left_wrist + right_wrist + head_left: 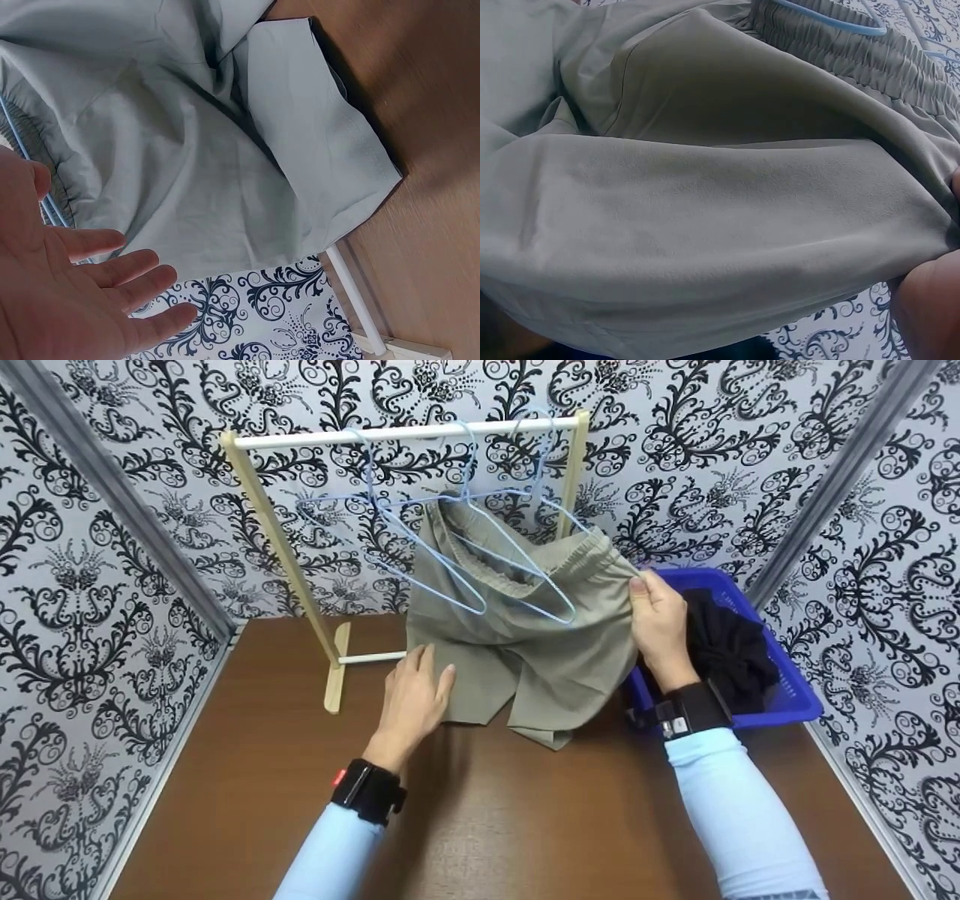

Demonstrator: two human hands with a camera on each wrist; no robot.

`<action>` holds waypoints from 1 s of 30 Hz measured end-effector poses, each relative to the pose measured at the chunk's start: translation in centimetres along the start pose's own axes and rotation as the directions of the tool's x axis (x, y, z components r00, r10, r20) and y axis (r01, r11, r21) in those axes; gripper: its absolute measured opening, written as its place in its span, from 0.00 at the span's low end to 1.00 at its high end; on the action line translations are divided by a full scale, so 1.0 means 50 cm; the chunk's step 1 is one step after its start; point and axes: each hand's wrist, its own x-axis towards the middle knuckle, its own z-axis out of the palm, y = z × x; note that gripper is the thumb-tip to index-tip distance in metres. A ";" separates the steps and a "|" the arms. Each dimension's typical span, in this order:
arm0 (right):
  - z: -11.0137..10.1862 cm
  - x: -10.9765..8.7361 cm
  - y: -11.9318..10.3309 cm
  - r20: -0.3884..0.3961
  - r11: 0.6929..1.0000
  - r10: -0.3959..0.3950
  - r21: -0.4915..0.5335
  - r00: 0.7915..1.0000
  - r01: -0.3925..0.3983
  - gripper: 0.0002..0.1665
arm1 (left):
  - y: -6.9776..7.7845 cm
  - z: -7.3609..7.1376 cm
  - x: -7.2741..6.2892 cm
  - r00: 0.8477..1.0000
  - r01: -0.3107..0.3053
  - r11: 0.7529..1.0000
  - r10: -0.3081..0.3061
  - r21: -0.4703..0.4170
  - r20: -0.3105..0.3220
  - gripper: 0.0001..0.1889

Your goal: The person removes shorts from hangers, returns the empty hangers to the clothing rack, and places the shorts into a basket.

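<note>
Grey-green shorts (pixel 570 667) with a gathered elastic waistband hang among blue wire hangers at the rack. The middle hanger (pixel 469 472) runs across the waist opening; exactly how the band sits on it is unclear. My right hand (pixel 658 622) pinches the shorts' right side below the waistband, pulling the cloth outward. In the right wrist view, the stretched cloth (pixel 705 202) fills most of the picture. My left hand (pixel 414 697) is beside the left leg hem, fingers extended. In the left wrist view that hand (pixel 67 292) holds nothing, its palm turned toward the shorts.
The rack has a white top bar (pixel 300 439) and wooden posts. Another blue hanger (pixel 369 472) hangs at left, and one more (pixel 540 465) at right. A blue basket (pixel 799 705) with black cloth (pixel 731 660) stands on the brown table (pixel 487 817). Patterned walls enclose it.
</note>
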 end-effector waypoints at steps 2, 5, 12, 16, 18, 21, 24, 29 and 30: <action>-0.001 -0.006 0.006 0.001 1.000 0.005 0.010 1.000 -0.005 0.20 | 0.000 0.000 0.000 1.000 -0.004 1.000 0.004 -0.003 -0.007 0.30; -0.001 -0.015 0.015 0.005 0.999 0.017 0.035 1.000 -0.017 0.19 | 0.001 -0.001 -0.001 1.000 -0.008 1.000 0.008 -0.003 -0.013 0.30; -0.005 -0.036 0.034 0.014 0.998 0.045 0.038 0.999 -0.045 0.18 | 0.000 0.000 -0.002 1.000 -0.012 1.000 0.012 0.002 -0.016 0.30; -0.007 -0.048 0.045 0.029 0.996 0.066 0.053 0.997 -0.067 0.18 | 0.000 0.000 -0.002 1.000 -0.008 1.000 0.009 0.008 -0.013 0.30; -0.008 -0.054 0.051 0.036 0.995 0.077 0.069 0.996 -0.079 0.17 | 0.000 0.000 -0.002 1.000 -0.004 1.000 0.004 0.010 -0.004 0.31; -0.010 -0.064 0.060 0.045 0.993 0.089 0.071 0.995 -0.092 0.17 | -0.001 -0.001 -0.003 1.000 0.003 1.000 -0.003 0.006 0.012 0.31; -0.009 -0.073 0.067 0.048 0.993 0.098 0.065 0.994 -0.101 0.16 | -0.001 -0.001 -0.005 1.000 0.004 1.000 -0.004 0.003 0.017 0.31; -0.006 -0.088 0.075 0.036 0.992 0.101 0.072 0.994 -0.103 0.18 | -0.001 -0.002 -0.008 1.000 -0.005 1.000 0.005 -0.001 0.002 0.31; -0.005 -0.091 0.074 0.035 0.992 0.104 0.072 0.994 -0.106 0.19 | -0.001 -0.001 -0.008 1.000 -0.007 1.000 0.007 -0.002 -0.001 0.30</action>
